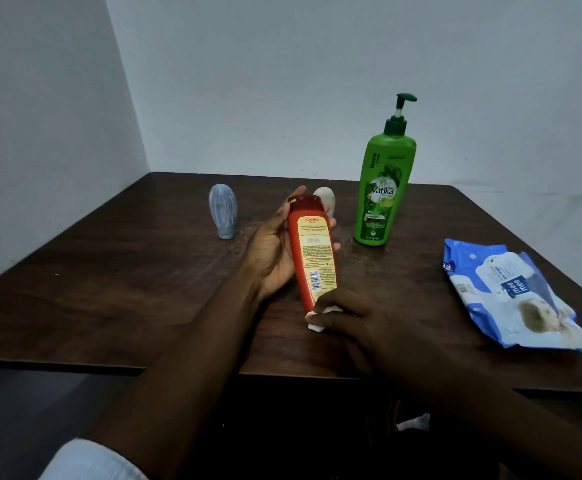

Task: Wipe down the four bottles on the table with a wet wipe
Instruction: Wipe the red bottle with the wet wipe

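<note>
My left hand (271, 252) grips an orange-red bottle (312, 252) with a yellow label, tilted above the table with its red cap pointing away from me. At the bottle's near end, my right hand (355, 320) presses a crumpled white wet wipe (315, 322) against it. A tall green pump bottle (385, 188) stands upright to the right. A small pale blue bottle (223, 211) stands upside down on its cap at the left. A small white bottle (326, 199) is partly hidden behind the red cap.
A blue and white pack of wet wipes (511, 299) lies near the right edge of the dark wooden table (127, 289). White walls meet in a corner behind the table. A white scrap (414, 421) lies on the floor below the front edge.
</note>
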A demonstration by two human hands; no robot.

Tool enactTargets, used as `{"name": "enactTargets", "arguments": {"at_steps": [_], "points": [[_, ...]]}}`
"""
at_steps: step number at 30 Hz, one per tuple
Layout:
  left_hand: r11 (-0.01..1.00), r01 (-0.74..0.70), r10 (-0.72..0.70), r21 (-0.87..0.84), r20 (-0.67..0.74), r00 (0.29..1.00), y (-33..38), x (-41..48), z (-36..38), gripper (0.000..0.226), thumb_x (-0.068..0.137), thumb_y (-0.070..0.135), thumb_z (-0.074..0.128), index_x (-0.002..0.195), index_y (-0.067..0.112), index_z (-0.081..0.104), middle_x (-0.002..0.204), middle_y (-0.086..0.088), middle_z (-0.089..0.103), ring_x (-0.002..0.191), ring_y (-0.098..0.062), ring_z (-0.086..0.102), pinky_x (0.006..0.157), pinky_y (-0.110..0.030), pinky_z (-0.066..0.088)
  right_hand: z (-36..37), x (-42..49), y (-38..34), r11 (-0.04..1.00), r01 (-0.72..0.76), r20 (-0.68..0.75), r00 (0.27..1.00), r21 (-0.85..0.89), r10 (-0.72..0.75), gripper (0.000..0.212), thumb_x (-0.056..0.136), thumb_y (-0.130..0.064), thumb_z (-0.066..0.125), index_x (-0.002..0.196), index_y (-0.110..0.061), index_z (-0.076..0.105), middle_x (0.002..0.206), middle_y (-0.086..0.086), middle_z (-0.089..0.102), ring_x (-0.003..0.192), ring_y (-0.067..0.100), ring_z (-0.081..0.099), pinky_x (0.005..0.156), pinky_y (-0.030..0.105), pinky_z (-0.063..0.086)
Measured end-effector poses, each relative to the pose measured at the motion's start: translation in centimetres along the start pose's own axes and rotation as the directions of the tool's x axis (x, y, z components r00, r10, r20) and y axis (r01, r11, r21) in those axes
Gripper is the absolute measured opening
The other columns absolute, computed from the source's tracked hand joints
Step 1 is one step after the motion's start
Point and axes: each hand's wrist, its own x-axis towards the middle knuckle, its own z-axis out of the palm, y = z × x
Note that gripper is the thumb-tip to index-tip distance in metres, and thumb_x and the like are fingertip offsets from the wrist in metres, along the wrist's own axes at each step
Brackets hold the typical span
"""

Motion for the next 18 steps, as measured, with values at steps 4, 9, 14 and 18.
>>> {"name": "enactTargets", "arguments": {"at_steps": [4,9,14,18], "points": [[1.000,0.001,-0.001,-0.027,-0.015,1.000,0.1,-0.2,0.2,0.048,0.108,0.028,0.034,0.156,0.020,0.033,0.146,-0.024,0.047,0.122,-0.038,0.055,0.104,-0.062,0.042,0.6,-0.5,1.1,0.982,-0.114,-0.124,0.983,0.153,0.133,0.028,0.092,-0.021,0.054,0.112,-0.017,0.073,0.118,0.005,0.067,0.098,0.015,0.067,0.086,0.018,0.052],[0.999,-0.005,0.004,-0.042,-0.020,1.000,-0.1,-0.2,0.2,0.048,0.108,0.027,0.034,0.156,0.020,0.031,0.146,-0.025,0.045,0.124,-0.038,0.053,0.102,-0.061,0.045,0.7,-1.3,2.7,0.942,-0.246,-0.200,0.935,0.227,0.293,0.026,0.084,-0.002,0.075,0.106,-0.016,0.076,0.110,0.000,0.073,0.100,0.011,0.069,0.091,0.020,0.051],[0.999,-0.013,0.011,-0.043,-0.045,0.999,-0.1,-0.1,0.3,0.047,0.109,0.027,0.034,0.156,0.020,0.032,0.142,-0.025,0.048,0.121,-0.037,0.055,0.098,-0.060,0.050,0.8,-0.9,1.7,0.945,-0.221,-0.247,0.928,0.240,0.279,0.022,0.084,-0.007,0.071,0.104,-0.014,0.077,0.111,0.002,0.071,0.100,0.002,0.062,0.094,0.005,0.043],[1.000,-0.022,0.020,-0.022,-0.056,0.998,-0.1,-0.1,0.3,0.047,0.108,0.027,0.035,0.155,0.020,0.034,0.139,-0.025,0.052,0.121,-0.037,0.056,0.099,-0.061,0.050,1.5,0.3,0.0,0.966,-0.193,-0.184,0.957,0.170,0.224,0.020,0.091,-0.019,0.063,0.107,-0.015,0.075,0.117,0.005,0.068,0.100,0.019,0.068,0.091,0.027,0.056]]}}
